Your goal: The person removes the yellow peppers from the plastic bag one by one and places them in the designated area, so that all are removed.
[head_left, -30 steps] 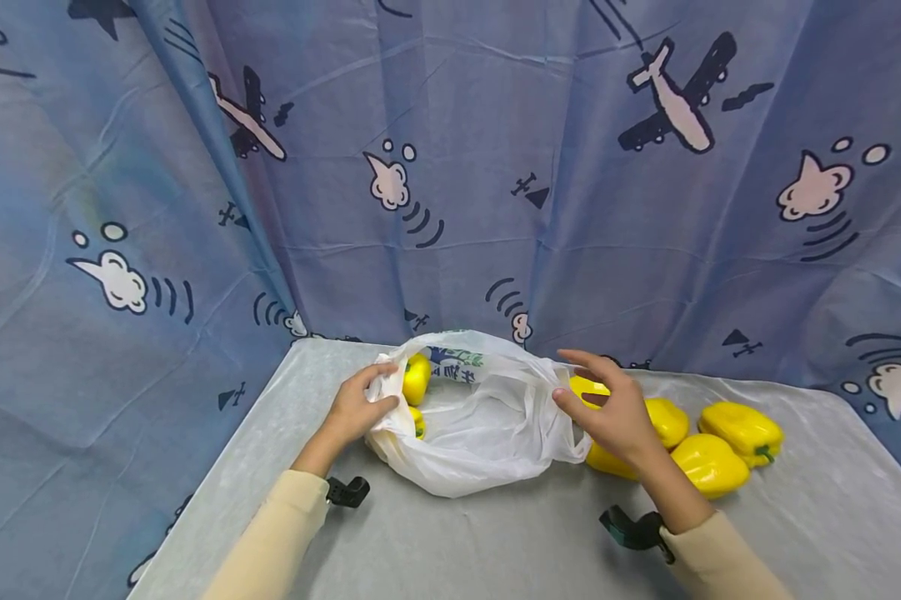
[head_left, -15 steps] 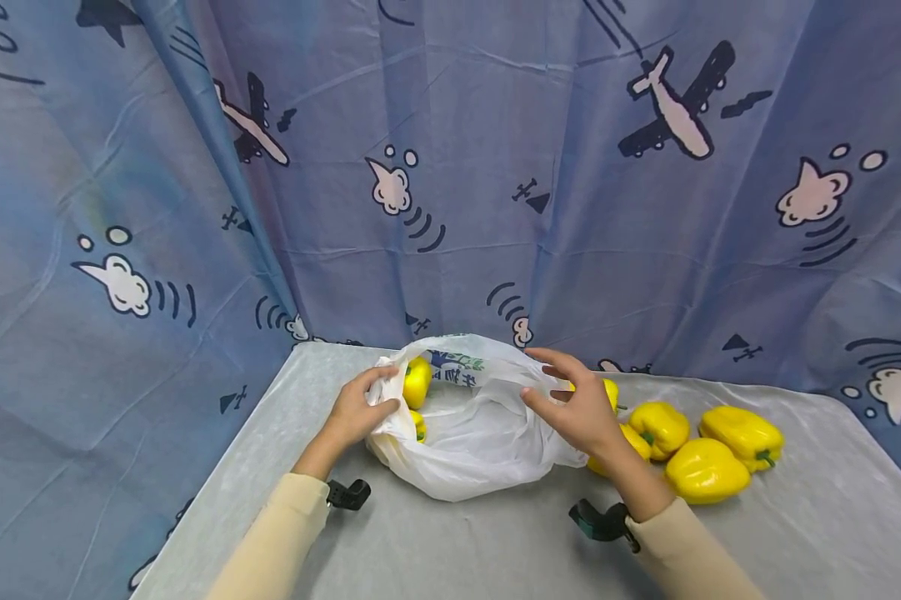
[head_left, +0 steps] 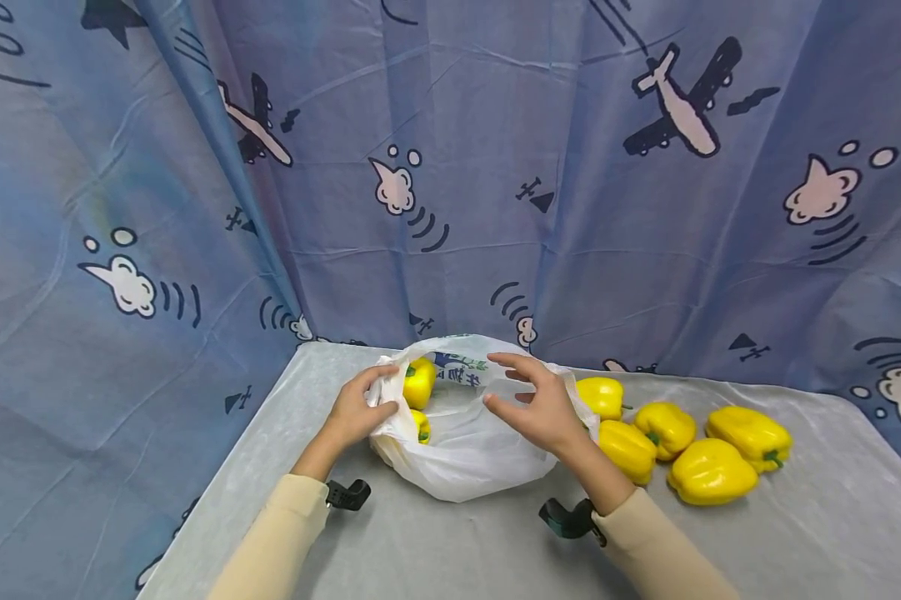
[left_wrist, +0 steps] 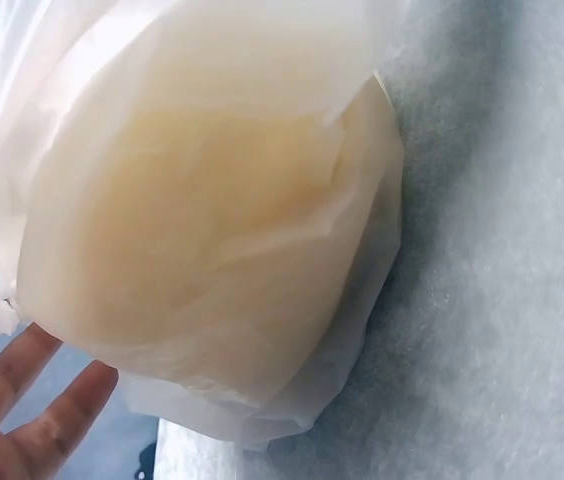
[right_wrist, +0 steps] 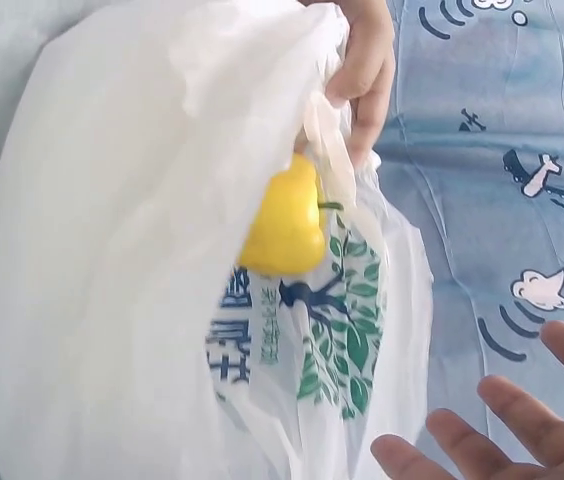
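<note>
A white plastic bag (head_left: 465, 475) with a green and blue print lies with its mouth spread wide. My left hand (head_left: 354, 414) grips the bag's left rim between thumb and fingers. Just inside that rim sit two yellow bell peppers, one behind (head_left: 418, 385) and one in front (head_left: 421, 427). My right hand (head_left: 536, 408) hovers over the right part of the mouth, thumb and fingers spread apart, holding nothing. In the right wrist view its fingers (right_wrist: 522, 425) are spread beside the printed side. A yellowish shape shows through the bag wall (left_wrist: 212, 230) in the left wrist view.
Several more yellow bell peppers (head_left: 713, 472) lie on the grey-covered table (head_left: 450, 550), right of the bag. The closest of them (head_left: 626, 450) is beside the bag's right side. A blue curtain (head_left: 465, 208) with airplane prints hangs behind and to the left.
My right hand has moved left, from the bag's right edge to over its mouth, uncovering the peppers on the right. The left hand has kept its grip in place.
</note>
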Action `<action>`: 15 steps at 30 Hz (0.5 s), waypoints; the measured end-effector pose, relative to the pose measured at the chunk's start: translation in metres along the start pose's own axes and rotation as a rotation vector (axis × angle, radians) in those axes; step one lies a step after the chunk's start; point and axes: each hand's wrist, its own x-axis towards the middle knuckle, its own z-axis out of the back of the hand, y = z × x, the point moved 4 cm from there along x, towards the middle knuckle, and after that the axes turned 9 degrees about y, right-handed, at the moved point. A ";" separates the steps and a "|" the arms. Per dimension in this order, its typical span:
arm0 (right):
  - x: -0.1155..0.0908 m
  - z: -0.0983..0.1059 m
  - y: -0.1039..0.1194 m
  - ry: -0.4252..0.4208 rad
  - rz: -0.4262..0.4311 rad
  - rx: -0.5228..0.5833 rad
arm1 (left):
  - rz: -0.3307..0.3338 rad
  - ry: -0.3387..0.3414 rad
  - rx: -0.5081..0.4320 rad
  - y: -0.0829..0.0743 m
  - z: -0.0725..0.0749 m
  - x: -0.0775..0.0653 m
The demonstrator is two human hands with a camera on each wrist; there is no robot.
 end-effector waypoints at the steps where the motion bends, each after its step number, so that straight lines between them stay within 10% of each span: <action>1: 0.001 -0.002 0.001 0.001 0.004 0.006 | 0.001 0.002 0.005 0.001 0.000 0.000; 15: 0.018 -0.028 -0.005 0.019 0.026 0.081 | 0.007 0.020 0.030 0.000 0.005 -0.007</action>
